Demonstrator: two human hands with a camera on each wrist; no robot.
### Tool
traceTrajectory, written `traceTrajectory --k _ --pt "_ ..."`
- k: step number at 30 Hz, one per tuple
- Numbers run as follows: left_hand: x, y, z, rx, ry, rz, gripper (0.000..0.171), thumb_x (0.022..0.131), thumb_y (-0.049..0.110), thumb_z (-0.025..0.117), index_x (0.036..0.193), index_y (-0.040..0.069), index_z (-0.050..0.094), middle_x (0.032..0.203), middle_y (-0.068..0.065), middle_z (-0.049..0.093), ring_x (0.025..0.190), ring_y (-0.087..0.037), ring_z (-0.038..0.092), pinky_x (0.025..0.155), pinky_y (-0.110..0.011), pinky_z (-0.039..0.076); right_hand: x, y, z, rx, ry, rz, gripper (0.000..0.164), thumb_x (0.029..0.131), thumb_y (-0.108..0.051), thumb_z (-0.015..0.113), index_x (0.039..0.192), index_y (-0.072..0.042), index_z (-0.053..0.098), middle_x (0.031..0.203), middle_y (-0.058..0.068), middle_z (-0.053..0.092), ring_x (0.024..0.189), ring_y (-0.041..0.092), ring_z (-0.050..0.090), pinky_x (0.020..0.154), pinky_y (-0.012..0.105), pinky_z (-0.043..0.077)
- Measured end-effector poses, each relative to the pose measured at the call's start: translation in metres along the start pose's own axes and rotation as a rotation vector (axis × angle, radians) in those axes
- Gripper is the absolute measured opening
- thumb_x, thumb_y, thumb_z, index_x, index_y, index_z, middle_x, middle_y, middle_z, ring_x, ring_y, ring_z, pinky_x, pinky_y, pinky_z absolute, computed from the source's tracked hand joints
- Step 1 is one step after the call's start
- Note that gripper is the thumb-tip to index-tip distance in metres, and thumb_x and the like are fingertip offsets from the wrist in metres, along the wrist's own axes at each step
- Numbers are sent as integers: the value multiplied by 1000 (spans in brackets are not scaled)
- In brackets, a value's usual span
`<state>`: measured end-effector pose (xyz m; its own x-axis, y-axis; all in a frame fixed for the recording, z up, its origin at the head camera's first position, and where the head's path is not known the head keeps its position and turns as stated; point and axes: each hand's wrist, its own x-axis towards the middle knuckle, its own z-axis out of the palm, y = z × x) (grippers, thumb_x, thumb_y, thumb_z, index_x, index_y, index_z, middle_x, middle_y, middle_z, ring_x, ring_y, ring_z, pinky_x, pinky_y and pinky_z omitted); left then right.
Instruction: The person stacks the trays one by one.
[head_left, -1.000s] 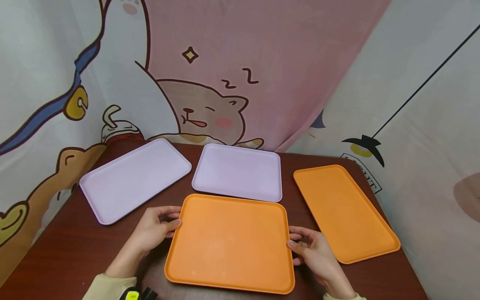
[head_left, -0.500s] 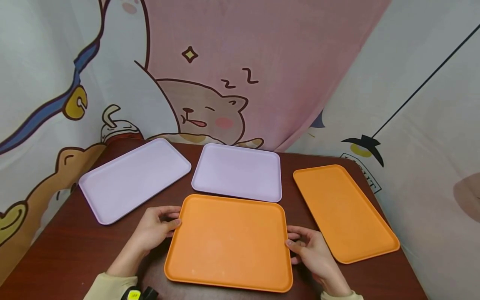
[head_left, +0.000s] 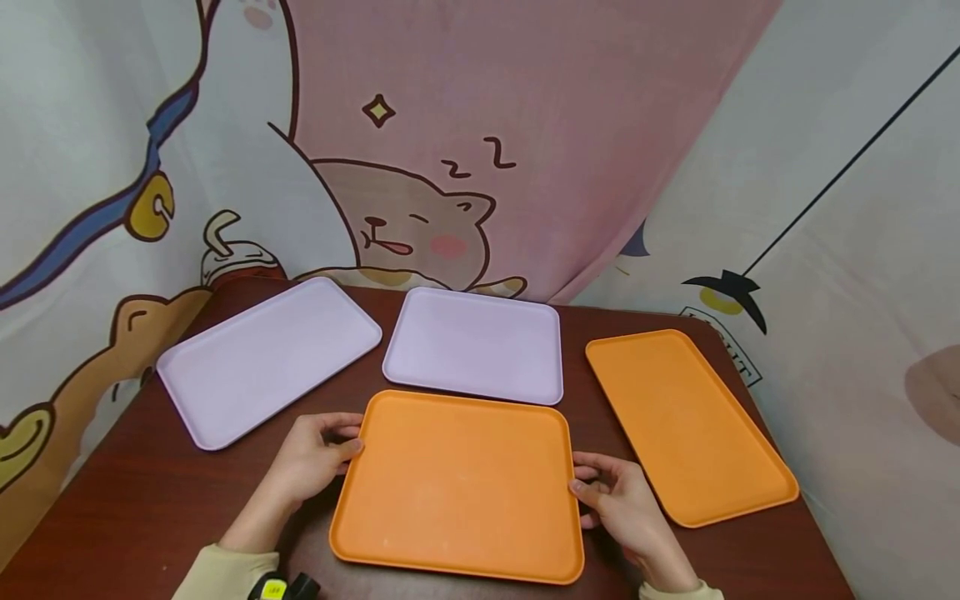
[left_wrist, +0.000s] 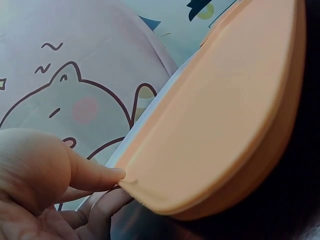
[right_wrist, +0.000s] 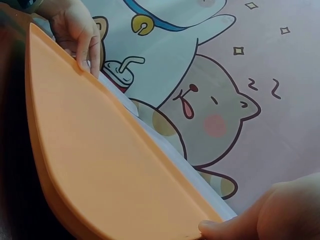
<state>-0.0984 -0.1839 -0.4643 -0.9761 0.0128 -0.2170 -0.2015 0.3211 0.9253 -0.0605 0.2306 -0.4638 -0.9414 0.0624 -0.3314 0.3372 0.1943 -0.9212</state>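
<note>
An orange rectangular tray (head_left: 457,487) is held between both hands at the front of the table. At its left edge my left hand (head_left: 311,454) pinches the rim, thumb on top and fingers beneath. My right hand (head_left: 618,504) grips the opposite rim in the same way. In the left wrist view the left thumb (left_wrist: 97,174) presses the rim of the tray (left_wrist: 210,115) near a corner. The right wrist view has the right thumb (right_wrist: 220,227) on the tray's (right_wrist: 110,160) near rim, with the left hand (right_wrist: 75,30) at the far side.
Two pale lilac trays lie behind: one angled at the left (head_left: 270,362), one in the middle (head_left: 474,346). A second orange tray (head_left: 690,425) lies slanted at the right. All rest on a dark brown table (head_left: 112,517). A printed cartoon curtain (head_left: 562,125) hangs behind.
The held orange tray shifts very slightly, its right edge and my right hand moving a little to the left. The other trays stay where they were.
</note>
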Motion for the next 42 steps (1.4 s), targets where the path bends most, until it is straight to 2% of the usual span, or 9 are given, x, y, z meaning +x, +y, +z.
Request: traceTrajectory --k 11,25,31,42 --pt "0 -2 2 43 12 7 34 95 -7 71 129 -7 70 106 -16 70 78 -24 69 66 -35 63 2 3 2 -54 27 -5 40 94 14 69 134 10 64 104 18 67 81 26 68 50 42 60" --pt "2 -6 5 93 13 28 34 95 -6 72 129 -8 70 105 -15 68 74 -22 67 64 -35 62 1 3 2 -76 -5 -19 41 94 14 69 134 12 63 97 17 67 79 26 68 51 42 61" --pt "2 -5 5 108 20 26 34 95 -6 72 129 -6 71 105 -15 69 72 -21 67 64 -34 62 1 6 2 -89 -4 -42 42 93 14 70 134 14 62 95 16 68 76 26 67 50 41 60" --pt "4 -4 5 142 31 19 34 95 -5 72 129 -5 72 105 -14 70 73 -20 68 64 -33 62 3 3 5 -124 19 -34 40 91 15 72 130 12 66 93 18 68 75 26 66 50 40 60"
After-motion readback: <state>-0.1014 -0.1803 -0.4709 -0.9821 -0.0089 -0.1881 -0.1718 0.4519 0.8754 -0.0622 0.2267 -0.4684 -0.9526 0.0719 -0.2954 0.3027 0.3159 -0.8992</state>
